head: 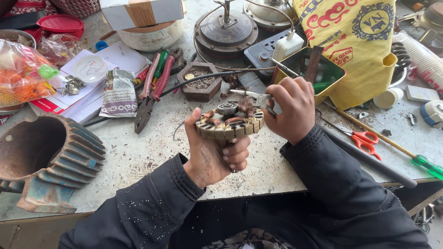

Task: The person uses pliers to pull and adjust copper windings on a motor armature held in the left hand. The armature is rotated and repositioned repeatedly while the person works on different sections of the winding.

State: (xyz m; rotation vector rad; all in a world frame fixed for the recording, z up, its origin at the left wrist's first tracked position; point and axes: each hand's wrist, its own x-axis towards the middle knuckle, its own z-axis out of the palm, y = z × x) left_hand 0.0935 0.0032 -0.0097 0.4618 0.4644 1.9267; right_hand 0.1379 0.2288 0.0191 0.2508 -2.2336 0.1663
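Right now my left hand [213, 150] has its fingers [235, 154] wrapped tight around a round motor core [229, 122] with old wire stuck in its slots, up above the bench [138, 152]. At two o'clock from it, my right hand [290, 108] squeezes small metal pliers [256, 97], tips touching the core's top. Orange scissors [364, 138] lie at three o'clock.

Counted on bench: one ribbed motor housing [48, 159]; one wound stator [229, 123], held; two hands, left hand [213, 150] and right hand [291, 108]; two pairs of pliers [152, 87]; one pair of red-handled scissors [362, 137]; one green-handled screwdriver [417, 159]; one hexagonal wooden tray [200, 83]; one green metal tin [318, 74]; one yellow bag [357, 41].
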